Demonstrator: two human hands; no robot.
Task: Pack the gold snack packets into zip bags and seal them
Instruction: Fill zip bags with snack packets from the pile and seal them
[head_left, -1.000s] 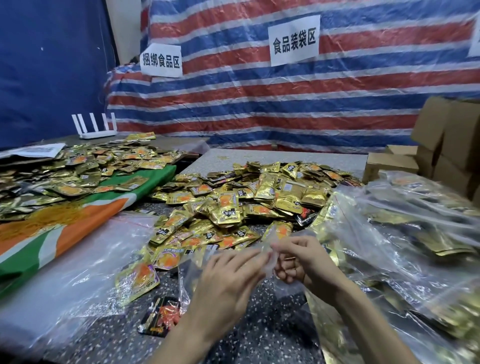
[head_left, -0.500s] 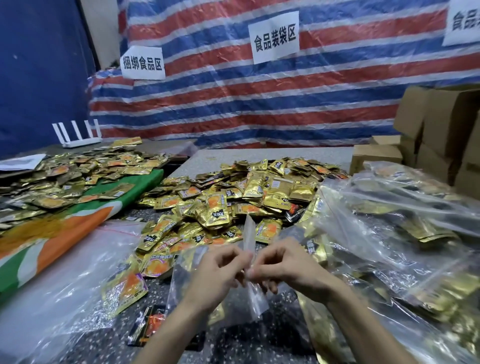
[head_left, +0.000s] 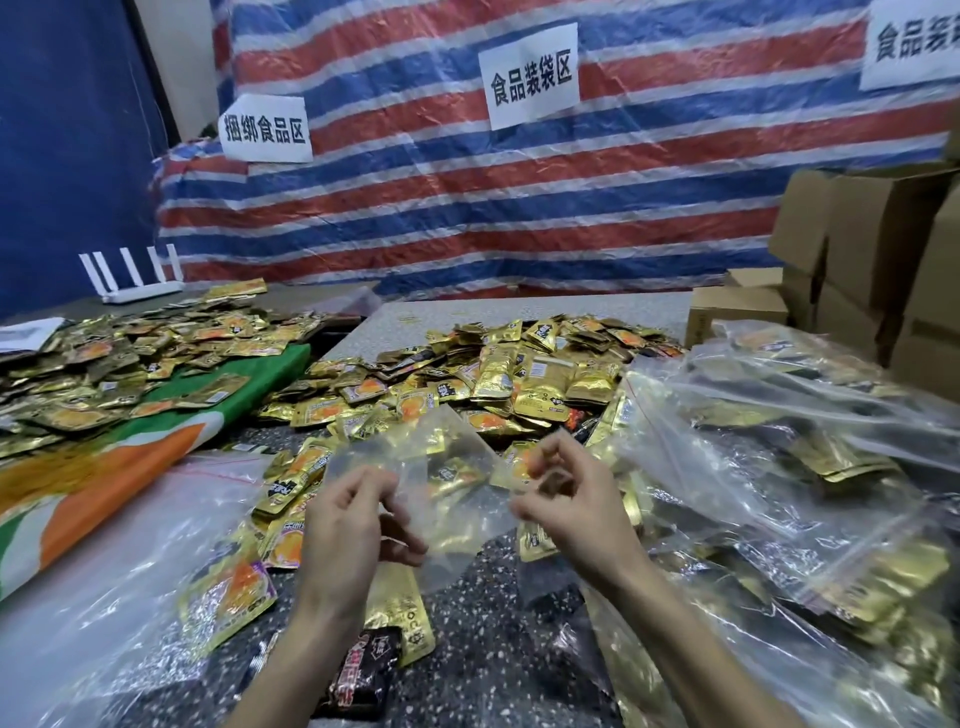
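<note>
Mid-step: opening an empty clear plastic zip bag (head_left: 457, 467), held up above the dark speckled tabletop (head_left: 483, 654). Pinching its 9 o'clock edge with the left hand (head_left: 348, 525), thumb and fingers curled in on the film. Pinching its 3 o'clock edge with the right hand (head_left: 569, 501), fingers likewise curled, nothing else held. Spread between the two hands, tilted, seemingly with nothing inside yet. Zip mouth parted or not: cannot tell, film too blurred and see-through.

At 12 o'clock beyond the bag: big loose heap of shiny gold foil snack packets (head_left: 524, 374), lying on the table, near both hands but apart from them. At 3 o'clock: sagging pile of clear zip bags already stuffed with gold packets (head_left: 779, 467). At 9 o'clock: flat stack of clear plastic film (head_left: 104, 571), bags or sheets, hard to say. At 6 o'clock, just beside the left wrist: single black snack packet (head_left: 369, 670), no part of this job.

Next, likely: pull the two lips apart, keep one hand on the mouth, free the other and reach to 12 o'clock for a handful of gold packets. Calls for a light but sure pinch on thin, slippery film. Sealing only after filling.
</note>
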